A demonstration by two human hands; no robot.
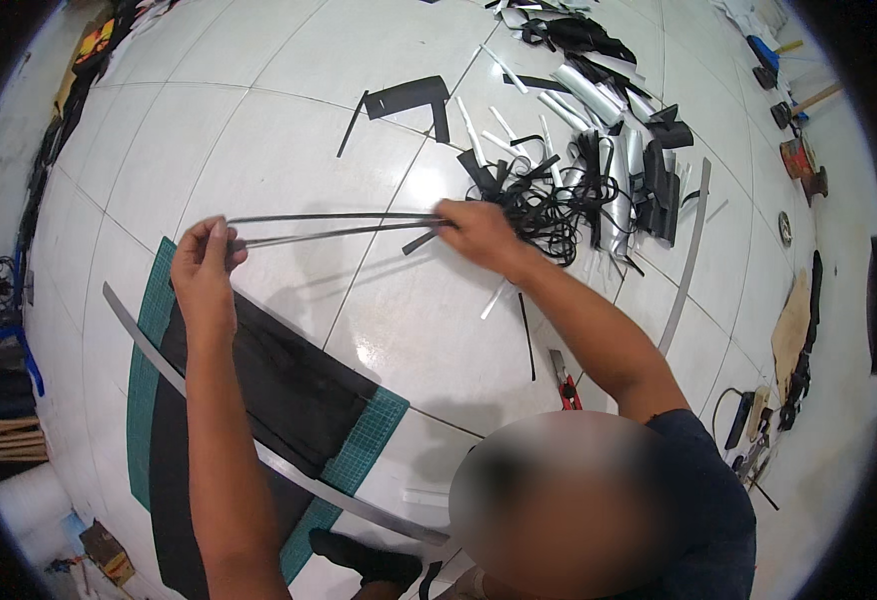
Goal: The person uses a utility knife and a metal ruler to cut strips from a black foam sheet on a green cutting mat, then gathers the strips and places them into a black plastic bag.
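Two thin black strips (334,228) run almost side by side between my hands, above the tiled floor. At the left end my left hand (207,252) pinches them between thumb and fingers. My right hand (479,236) is closed round their other end, close to a heap of tangled black strips (549,215). Beneath my left forearm lies black sheet material (299,370) on a green cutting mat (367,440). A long metal ruler (359,508) crosses the sheet and mat, partly hidden by that forearm.
A red cutter knife (566,385) lies on the floor below my right forearm. Another long metal strip (692,250) rests at the right. Silvery rolled offcuts (591,97) pile up beyond the tangle, and a black angled scrap (409,95) lies farther left.
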